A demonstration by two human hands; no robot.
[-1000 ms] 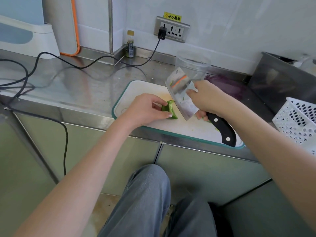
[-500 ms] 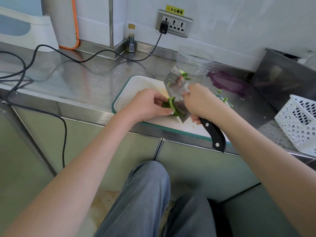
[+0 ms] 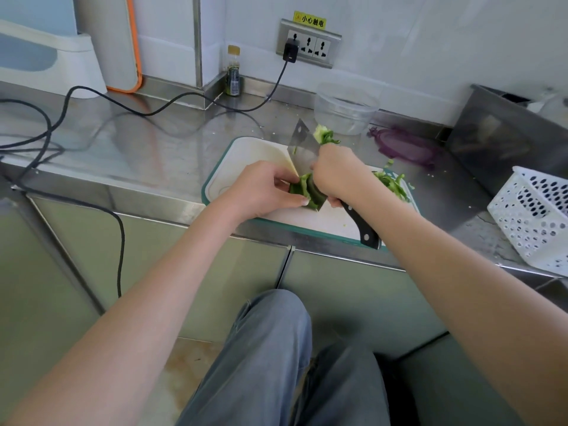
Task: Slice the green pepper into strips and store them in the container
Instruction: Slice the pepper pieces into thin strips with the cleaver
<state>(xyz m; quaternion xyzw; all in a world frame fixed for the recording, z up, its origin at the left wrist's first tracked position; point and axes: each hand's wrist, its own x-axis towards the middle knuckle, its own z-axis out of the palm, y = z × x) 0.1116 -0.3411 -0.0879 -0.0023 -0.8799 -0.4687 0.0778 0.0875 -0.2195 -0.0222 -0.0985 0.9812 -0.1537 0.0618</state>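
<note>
A green pepper piece (image 3: 302, 192) lies on the white cutting board (image 3: 246, 161), and my left hand (image 3: 264, 189) grips it from the left. My right hand (image 3: 336, 176) grips the cleaver (image 3: 302, 146) by its black handle (image 3: 364, 230), the blade edge resting on the pepper. Cut green strips (image 3: 392, 184) lie on the board to the right of my right hand. The pepper's stem end (image 3: 324, 135) sits behind the blade. A clear round container (image 3: 345, 109) stands behind the board, with its purple lid (image 3: 405, 144) on the counter to its right.
A white perforated basket (image 3: 536, 218) stands at the right counter edge, with a steel box (image 3: 504, 130) behind it. Black cables (image 3: 92, 96) run across the left counter to the wall socket (image 3: 309, 44). A small bottle (image 3: 233, 70) stands in the corner.
The cleaver has come down from a raised position onto the pepper. My left hand has kept hold of the pepper, and my view has shifted so the strips at the right now show.
</note>
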